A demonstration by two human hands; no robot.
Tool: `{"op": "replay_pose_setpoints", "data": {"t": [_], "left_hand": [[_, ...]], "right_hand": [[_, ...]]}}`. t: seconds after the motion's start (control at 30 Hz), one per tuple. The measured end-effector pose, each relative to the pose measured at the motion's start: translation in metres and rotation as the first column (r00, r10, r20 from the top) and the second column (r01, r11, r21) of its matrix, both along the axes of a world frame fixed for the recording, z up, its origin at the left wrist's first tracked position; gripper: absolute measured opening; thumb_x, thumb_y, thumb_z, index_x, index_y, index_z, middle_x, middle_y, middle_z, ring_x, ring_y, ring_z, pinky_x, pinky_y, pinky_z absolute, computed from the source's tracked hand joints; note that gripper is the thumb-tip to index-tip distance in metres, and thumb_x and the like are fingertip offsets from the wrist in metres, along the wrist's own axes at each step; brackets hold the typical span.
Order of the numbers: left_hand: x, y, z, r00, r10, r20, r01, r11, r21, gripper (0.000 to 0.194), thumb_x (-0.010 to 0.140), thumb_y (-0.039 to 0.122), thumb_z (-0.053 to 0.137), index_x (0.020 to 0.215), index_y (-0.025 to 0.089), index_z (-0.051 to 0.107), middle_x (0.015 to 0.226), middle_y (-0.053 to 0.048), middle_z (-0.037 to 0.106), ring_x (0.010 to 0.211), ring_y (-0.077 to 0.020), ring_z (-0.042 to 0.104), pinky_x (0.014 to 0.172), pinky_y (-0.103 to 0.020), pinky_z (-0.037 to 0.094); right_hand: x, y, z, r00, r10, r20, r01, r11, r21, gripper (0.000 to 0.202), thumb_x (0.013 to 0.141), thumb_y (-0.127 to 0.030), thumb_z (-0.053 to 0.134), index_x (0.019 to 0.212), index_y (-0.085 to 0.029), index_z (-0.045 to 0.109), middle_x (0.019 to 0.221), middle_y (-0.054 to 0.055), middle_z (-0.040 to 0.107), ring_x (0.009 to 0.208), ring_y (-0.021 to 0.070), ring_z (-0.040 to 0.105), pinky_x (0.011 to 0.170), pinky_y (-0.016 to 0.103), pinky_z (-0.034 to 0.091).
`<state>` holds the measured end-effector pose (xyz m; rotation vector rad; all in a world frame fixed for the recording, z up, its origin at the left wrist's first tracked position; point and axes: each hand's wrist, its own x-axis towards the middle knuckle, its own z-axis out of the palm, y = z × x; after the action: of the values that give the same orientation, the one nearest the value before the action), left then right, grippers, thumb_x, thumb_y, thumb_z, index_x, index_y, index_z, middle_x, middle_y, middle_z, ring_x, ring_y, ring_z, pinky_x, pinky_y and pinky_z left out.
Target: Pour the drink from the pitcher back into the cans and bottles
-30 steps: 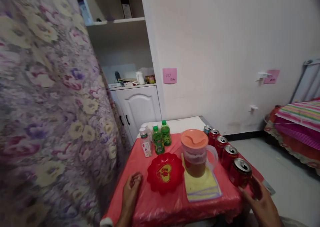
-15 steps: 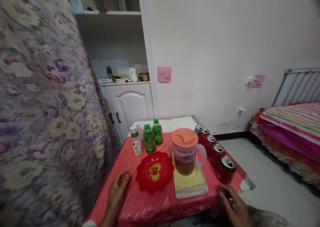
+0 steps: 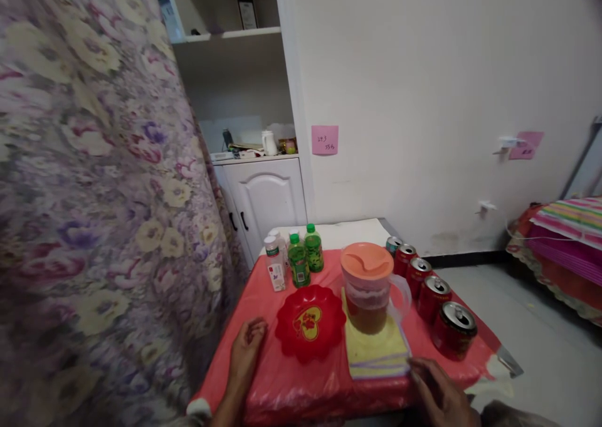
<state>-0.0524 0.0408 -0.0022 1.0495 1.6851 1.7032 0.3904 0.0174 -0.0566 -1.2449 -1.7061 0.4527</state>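
My left hand (image 3: pixel 248 344) rests on the red table cover at the left, fingers loosely curled and holding nothing. Just right of it lies a red scalloped plate (image 3: pixel 294 345) with a yellow heart design. My right hand (image 3: pixel 437 389) is at the front edge, thumb and fingers a little apart, its fingertips at the near right corner of a yellow cloth (image 3: pixel 376 357) with purple stripes. Whether they touch the cloth I cannot tell. On the cloth stands a clear pitcher (image 3: pixel 369 295) of brown liquid under an orange lid (image 3: pixel 367 259).
Several drink cans, the nearest a dark red can (image 3: pixel 454 332), line the table's right side. Behind the plate stand a green bottle (image 3: pixel 299 263), another green bottle (image 3: pixel 313 249) and a white-capped bottle (image 3: pixel 275 267). A floral curtain (image 3: pixel 117 195) hangs at left.
The view has swung left, so everything sits further right in the picture. My right hand has moved left, from below the nearest can to the cloth's corner. My left hand stays beside the plate.
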Motion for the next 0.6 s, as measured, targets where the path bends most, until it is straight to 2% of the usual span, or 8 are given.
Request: {"op": "replay_pose_setpoints", "data": {"t": [0.1, 0.3, 0.47, 0.6], "left_hand": [[0.0, -0.001, 0.0, 1.0, 0.008, 0.001, -0.008, 1.0, 0.008, 0.052, 0.057, 0.056, 0.08, 0.091, 0.018, 0.069, 0.082, -0.005, 0.076, 0.082, -0.0264, 0.071, 0.082, -0.038, 0.057], [-0.001, -0.002, 0.0, 1.0, 0.002, 0.008, -0.002, 1.0, 0.01, 0.05, 0.059, 0.055, 0.08, 0.091, 0.018, 0.07, 0.083, -0.006, 0.077, 0.084, -0.0279, 0.072, 0.082, -0.039, 0.057], [-0.003, -0.001, -0.002, 1.0, -0.004, 0.018, 0.003, 1.0, 0.013, 0.048, 0.06, 0.053, 0.08, 0.091, 0.018, 0.07, 0.085, -0.006, 0.076, 0.085, -0.0274, 0.071, 0.083, -0.039, 0.056], [-0.003, -0.002, -0.004, 1.0, -0.002, 0.028, 0.002, 1.0, 0.01, 0.049, 0.059, 0.053, 0.08, 0.092, 0.018, 0.069, 0.085, -0.006, 0.076, 0.086, -0.0267, 0.071, 0.083, -0.037, 0.056]], "right_hand": [[-0.005, 0.004, -0.006, 0.997, -0.028, 0.065, 0.026, 0.999, 0.02, 0.031, 0.088, -0.042, 0.061, 0.108, -0.019, 0.071, 0.099, 0.008, 0.08, 0.09, 0.0224, 0.077, 0.079, 0.025, 0.061], [-0.012, 0.011, -0.011, 0.976, 0.009, 0.217, -0.004, 1.0, -0.024, 0.029, 0.092, -0.045, 0.054, 0.096, -0.023, 0.073, 0.092, 0.006, 0.078, 0.084, 0.021, 0.076, 0.076, 0.027, 0.06], [-0.01, 0.011, -0.014, 0.978, 0.0, 0.21, 0.005, 1.0, -0.021, 0.029, 0.093, -0.045, 0.053, 0.097, -0.024, 0.073, 0.093, 0.005, 0.078, 0.087, 0.0209, 0.075, 0.078, 0.027, 0.059], [-0.013, 0.009, -0.017, 0.987, -0.03, 0.16, 0.029, 1.0, 0.008, 0.035, 0.092, -0.052, 0.052, 0.097, -0.025, 0.073, 0.093, 0.005, 0.078, 0.088, 0.0217, 0.075, 0.078, 0.028, 0.058]]}}
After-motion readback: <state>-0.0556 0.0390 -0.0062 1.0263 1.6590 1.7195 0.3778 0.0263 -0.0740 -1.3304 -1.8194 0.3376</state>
